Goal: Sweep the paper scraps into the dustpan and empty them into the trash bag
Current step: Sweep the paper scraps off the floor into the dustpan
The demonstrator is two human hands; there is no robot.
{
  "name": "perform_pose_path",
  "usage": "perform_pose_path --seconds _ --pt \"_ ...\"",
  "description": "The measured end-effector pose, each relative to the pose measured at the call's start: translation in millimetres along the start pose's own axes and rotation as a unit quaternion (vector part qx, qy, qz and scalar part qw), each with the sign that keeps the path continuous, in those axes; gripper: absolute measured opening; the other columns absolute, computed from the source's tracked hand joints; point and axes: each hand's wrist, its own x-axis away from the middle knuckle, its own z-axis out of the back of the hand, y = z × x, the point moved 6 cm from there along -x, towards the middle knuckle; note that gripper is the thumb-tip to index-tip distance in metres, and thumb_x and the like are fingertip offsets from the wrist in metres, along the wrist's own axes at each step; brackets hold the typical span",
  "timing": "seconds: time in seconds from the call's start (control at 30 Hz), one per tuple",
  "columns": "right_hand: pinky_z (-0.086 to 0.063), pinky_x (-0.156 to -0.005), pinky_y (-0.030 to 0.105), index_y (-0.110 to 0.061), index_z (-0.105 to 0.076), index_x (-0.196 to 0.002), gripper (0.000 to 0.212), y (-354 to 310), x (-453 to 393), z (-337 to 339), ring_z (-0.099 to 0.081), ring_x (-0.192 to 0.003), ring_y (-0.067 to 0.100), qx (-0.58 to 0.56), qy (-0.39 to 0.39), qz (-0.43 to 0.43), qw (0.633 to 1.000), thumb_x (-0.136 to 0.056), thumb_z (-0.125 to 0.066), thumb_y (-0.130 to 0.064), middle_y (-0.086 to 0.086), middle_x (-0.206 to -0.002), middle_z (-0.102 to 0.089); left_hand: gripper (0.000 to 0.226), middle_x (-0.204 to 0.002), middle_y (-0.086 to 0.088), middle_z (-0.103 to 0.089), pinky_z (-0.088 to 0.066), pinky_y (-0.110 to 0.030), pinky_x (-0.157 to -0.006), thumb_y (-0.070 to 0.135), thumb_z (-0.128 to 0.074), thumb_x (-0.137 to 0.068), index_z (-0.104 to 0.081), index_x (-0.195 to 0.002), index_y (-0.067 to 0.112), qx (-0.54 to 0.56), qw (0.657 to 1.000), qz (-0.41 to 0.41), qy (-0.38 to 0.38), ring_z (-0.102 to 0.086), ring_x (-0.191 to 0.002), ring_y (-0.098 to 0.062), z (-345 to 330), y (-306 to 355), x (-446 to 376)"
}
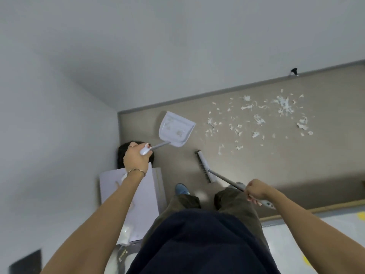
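My left hand [136,157] grips the handle of a white dustpan [174,129], whose pan hangs just above the beige floor near the corner. In my right hand [256,189] is the grey handle of a broom, its white head [204,167] resting on the floor in front of my feet. White paper scraps [256,117] lie scattered over the floor to the right, along the wall, apart from both tools. A black trash bag [121,155] sits in the corner, mostly hidden behind my left hand.
A white box or table [142,198] stands against the left wall below my left arm. Grey walls meet at the corner. A small black object [294,71] sits by the baseboard far right. My legs and a blue shoe [181,188] are at centre.
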Motion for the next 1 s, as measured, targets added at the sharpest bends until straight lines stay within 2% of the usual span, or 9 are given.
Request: perform_pose_path --seconds 0.07,0.17,0.27,0.33,0.47,0.67,0.73,0.9,1.0 --pt "-0.047 -0.047 0.025 -0.003 -0.066 -0.060 0.020 -11.9 -16.0 -7.7 -0.054 -0.043 0.024 0.018 -0.022 -0.004 1.000 -0.077 -0.059 -0.007 0.013 -0.051 -0.062 0.008 -0.079 0.003 -0.045 -0.049 -0.041 -0.062 0.020 -0.067 -0.081 -0.072 -0.078 0.014 -0.015 1.000 -0.026 -0.005 -0.057 -0.070 -0.030 2.5 6.7 0.0" --pt "-0.049 -0.049 0.025 -0.004 -0.066 -0.064 0.030 -23.8 -48.2 -8.6 -0.057 -0.047 0.022 0.076 -0.049 -0.011 0.996 -0.089 -0.055 -0.017 0.015 -0.066 -0.066 0.007 -0.083 -0.003 -0.050 -0.045 -0.037 -0.060 0.017 -0.069 -0.080 -0.075 -0.084 0.017 -0.038 0.996 -0.073 0.016 -0.055 -0.071 -0.026 4.2 18.9 1.4" --pt "-0.051 -0.057 0.026 -0.005 -0.064 -0.064 0.032 -25.3 -77.7 13.0 -0.061 -0.053 0.024 0.096 -0.041 -0.012 0.994 -0.091 -0.054 -0.018 0.010 -0.059 -0.063 0.016 -0.087 0.000 -0.049 -0.039 -0.029 -0.064 0.016 -0.073 -0.078 -0.075 -0.094 0.017 -0.049 0.995 -0.072 0.050 -0.050 -0.074 -0.020 1.0 27.5 5.3" --pt "-0.053 -0.056 0.029 0.000 -0.067 -0.067 0.029 -16.3 -94.6 39.1 -0.060 -0.051 0.025 0.067 -0.017 -0.012 0.998 -0.089 -0.061 -0.018 0.013 -0.059 -0.065 0.018 -0.087 0.001 -0.048 -0.041 -0.031 -0.064 0.016 -0.075 -0.077 -0.075 -0.095 0.016 -0.052 0.995 -0.065 0.061 -0.049 -0.075 -0.021 -3.2 31.0 12.5" --pt "-0.048 -0.048 0.026 0.006 -0.067 -0.069 0.020 21.9 -106.2 108.6 -0.055 -0.041 0.025 0.007 0.032 -0.023 0.999 -0.081 -0.068 -0.009 0.015 -0.055 -0.064 0.020 -0.087 0.000 -0.048 -0.045 -0.035 -0.064 0.012 -0.077 -0.074 -0.075 -0.094 0.012 -0.055 0.995 -0.007 0.080 -0.052 -0.075 -0.025 -25.9 45.8 35.9" --pt "-0.048 -0.051 0.030 0.003 -0.059 -0.070 0.025 94.2 -106.6 205.3 -0.057 -0.046 0.026 0.001 0.082 -0.054 0.995 -0.090 -0.060 -0.011 0.017 -0.062 -0.066 0.021 -0.093 -0.011 -0.056 -0.043 -0.035 -0.070 0.011 -0.077 -0.074 -0.075 -0.095 0.010 -0.045 0.989 0.090 0.106 -0.058 -0.082 -0.033 -74.9 75.0 73.1" --pt "-0.049 -0.053 0.031 0.003 -0.060 -0.074 0.023 106.5 -103.7 224.0 -0.059 -0.048 0.026 0.009 0.079 -0.047 0.996 -0.090 -0.061 -0.013 0.015 -0.062 -0.067 0.021 -0.096 -0.013 -0.058 -0.044 -0.036 -0.073 0.011 -0.077 -0.074 -0.075 -0.095 0.008 -0.041 0.985 0.118 0.119 -0.059 -0.086 -0.034 -88.5 84.9 85.3" --pt "-0.046 -0.041 0.022 0.004 -0.068 -0.086 0.021 132.3 -81.6 256.7 -0.058 -0.035 0.016 -0.009 0.074 -0.007 0.997 -0.083 -0.066 -0.016 0.010 -0.060 -0.069 0.021 -0.101 -0.024 -0.059 -0.044 -0.038 -0.075 0.013 -0.072 -0.081 -0.072 -0.096 -0.002 -0.050 0.972 0.185 0.138 -0.059 -0.088 -0.043 -121.5 124.1 110.6" --pt "-0.056 -0.052 0.033 0.002 -0.074 -0.081 0.022 163.7 -65.1 266.6 -0.058 -0.042 0.018 -0.022 0.084 0.011 0.996 -0.080 -0.061 -0.016 0.009 -0.061 -0.068 0.025 -0.101 -0.025 -0.061 -0.047 -0.043 -0.076 0.017 -0.070 -0.084 -0.070 -0.098 -0.003 -0.053 0.970 0.200 0.130 -0.060 -0.090 -0.045 -142.5 144.3 119.6"
